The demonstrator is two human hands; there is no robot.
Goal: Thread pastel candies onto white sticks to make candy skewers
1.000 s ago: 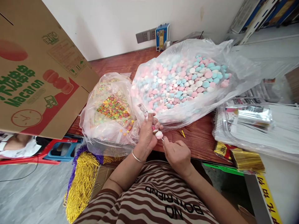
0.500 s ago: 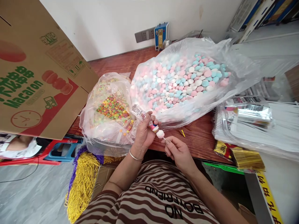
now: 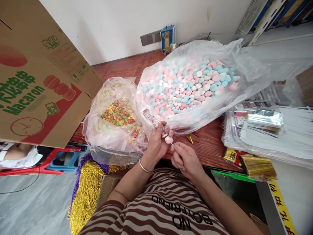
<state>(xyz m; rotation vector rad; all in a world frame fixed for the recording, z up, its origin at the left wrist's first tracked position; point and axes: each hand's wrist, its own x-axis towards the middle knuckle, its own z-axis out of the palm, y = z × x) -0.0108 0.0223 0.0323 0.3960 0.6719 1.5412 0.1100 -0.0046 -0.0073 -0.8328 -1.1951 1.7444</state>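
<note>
My left hand (image 3: 158, 142) is closed around a small printed clear packet (image 3: 149, 116), whose labelled end sticks out past the thumb. Colourful pieces show between its fingers, and a pink and white candy (image 3: 168, 139) pokes out below them. From this candy a thin white stick (image 3: 172, 145) runs to my right hand (image 3: 184, 159), which pinches it between thumb and fingertips. Just beyond the hands lies a large clear bag of pink, blue and white candies (image 3: 190, 88). A clear bag of small coloured rings (image 3: 118, 114) is to the left.
A Macaron carton (image 3: 36, 78) stands at the left, above a red and blue stool (image 3: 66, 160). White sticks and wrappers (image 3: 293, 130) lie at the right, near gold twist ties (image 3: 259, 165). Gold bead strands (image 3: 85, 195) hang below the wooden table (image 3: 207, 147).
My left hand has shifted slightly right with the packet, and its fingers now cover more of the colourful pieces. My right hand keeps its pinch on the stick.
</note>
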